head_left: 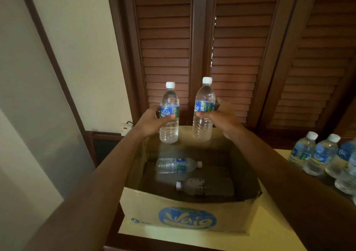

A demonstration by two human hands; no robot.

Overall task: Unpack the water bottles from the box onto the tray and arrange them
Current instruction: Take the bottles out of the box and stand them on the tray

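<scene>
The box (189, 218) fills the lower centre of the frame, open at the top, on a pale desk (273, 229). At the right edge a group of bottles (317, 154) stands upright, already out; they probably sit on the tray, though blur and the frame edge hide what is under them. So the unpacking looks well along but not finished.

Two bottles are left lying on their sides on the box floor: one (178, 165) towards the back with its cap pointing right, and one (194, 186) nearer the front, in shadow, with its cap pointing left.

Above the box, at mid-frame, two more bottles are in the air, both upright. The left hand (152, 121) grips the left bottle (169, 114) at its label, fingers curled round it. The right hand (221, 116) holds the right bottle (204, 108) the same way, thumb across the front below the label. These two are yet to reach the group at the right.
</scene>
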